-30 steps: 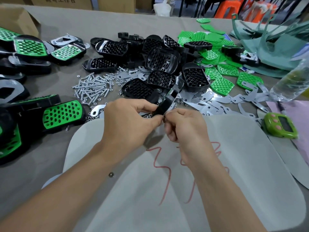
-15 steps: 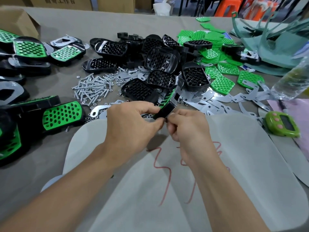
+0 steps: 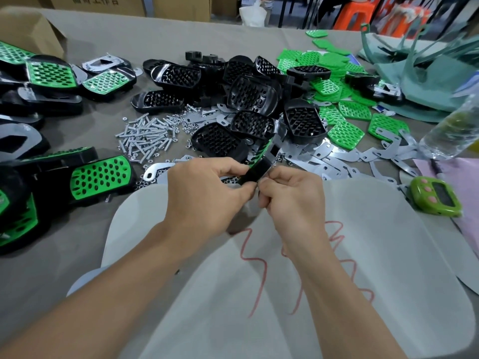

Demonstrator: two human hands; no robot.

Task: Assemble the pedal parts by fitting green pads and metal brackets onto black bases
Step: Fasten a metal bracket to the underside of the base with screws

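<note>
Both hands hold one black pedal base with a green pad (image 3: 259, 163) edge-on above the table, its green side turned left. My left hand (image 3: 204, 185) grips its lower end from the left. My right hand (image 3: 290, 193) pinches the same end from the right. A heap of bare black bases (image 3: 248, 99) lies behind the hands. Loose green pads (image 3: 344, 130) spread to the right of the heap, flat metal brackets (image 3: 324, 154) lie in front of them. Finished pedals (image 3: 101, 174) sit at the left.
A pile of screws and nuts (image 3: 147, 138) lies left of centre. A green timer (image 3: 435, 198) and a clear plastic bottle (image 3: 451, 133) are at the right. A white sheet with red scribbles (image 3: 285, 281) covers the near table. A cardboard box (image 3: 31, 32) stands at far left.
The held pedal has turned in my hands: its metal-looking face showed a second ago, now the green pad edge faces left. Both hands stayed in place.
</note>
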